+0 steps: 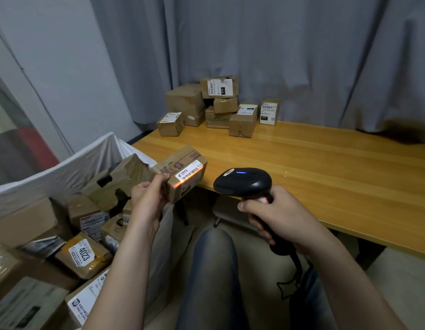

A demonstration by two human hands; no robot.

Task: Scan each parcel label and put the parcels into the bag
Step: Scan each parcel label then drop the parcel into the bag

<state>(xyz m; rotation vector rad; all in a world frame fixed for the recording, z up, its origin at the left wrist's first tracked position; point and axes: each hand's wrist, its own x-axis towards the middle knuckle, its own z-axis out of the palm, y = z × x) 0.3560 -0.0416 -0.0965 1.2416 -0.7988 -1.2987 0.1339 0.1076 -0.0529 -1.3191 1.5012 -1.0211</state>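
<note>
The parcel [183,173] was held in the air just off the near-left corner of the counter [325,167], between the counter and the bag [64,167]. The left grip [148,196] pinched its near end, thumb on top and fingers curled underneath, where they were mostly hidden. A red scan line lay across the white label [190,175] on the side facing the scanner [242,183]; the print was too small to read. The scanner, a blue light on its head, pointed at the label from just to the right, apart from the parcel. The right grip [278,217] was wrapped round its handle and covered most of it.

The white bag stood open on the left, with other parcels [83,254] piled inside, cut off by the left and lower edges. More boxes [206,106] were stacked at the counter's far-left end against a grey curtain [278,55].
</note>
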